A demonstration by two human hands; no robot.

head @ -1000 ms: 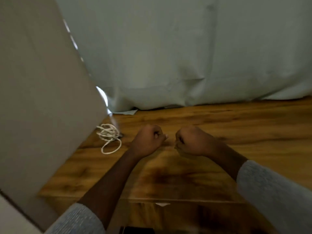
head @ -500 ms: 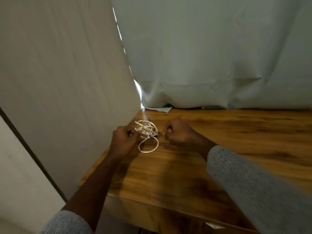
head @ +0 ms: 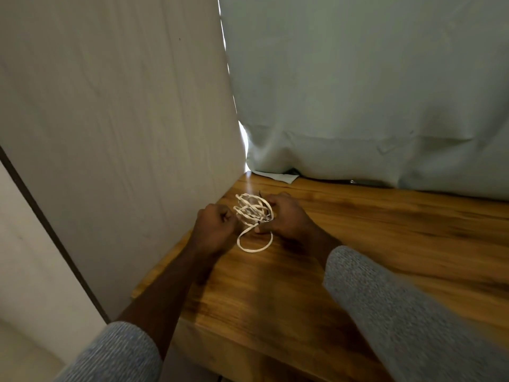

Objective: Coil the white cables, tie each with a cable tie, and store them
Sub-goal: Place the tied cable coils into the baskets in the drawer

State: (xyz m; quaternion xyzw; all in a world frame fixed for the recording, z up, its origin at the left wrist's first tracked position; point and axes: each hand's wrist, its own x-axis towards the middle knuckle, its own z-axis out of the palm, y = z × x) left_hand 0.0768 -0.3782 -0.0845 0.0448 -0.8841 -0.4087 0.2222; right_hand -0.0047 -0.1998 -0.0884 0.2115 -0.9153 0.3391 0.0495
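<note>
We're looking at the white cable, a loose tangled bundle lying on the wooden tabletop near its far left corner, just beside the pale panel that's standing along the left edge. One loop is trailing out of the bundle toward us & lying flat on the wood; the rest is bunching up in crossed strands w/ no clear coil shape. A small dark bit is showing at the bundle's right side; we can't tell what it is.

We're holding the right hand against the bundle's right side, fingers curling around the strands, thumb & fingertips pinching the cable where the loose loop is leaving the bundle. The left hand is sitting just left of the bundle, fingers curling into a fist, knuckles up; it's touching or nearly touching the strands, but we can't tell whether it's gripping any.

Both forearms are reaching in from the near edge, grey knit sleeves pushed back from the wrists. A pale green curtain is hanging along the far edge, its hem resting on the wood. A scrap of white paper is poking out from under the hem in the far left corner.
</note>
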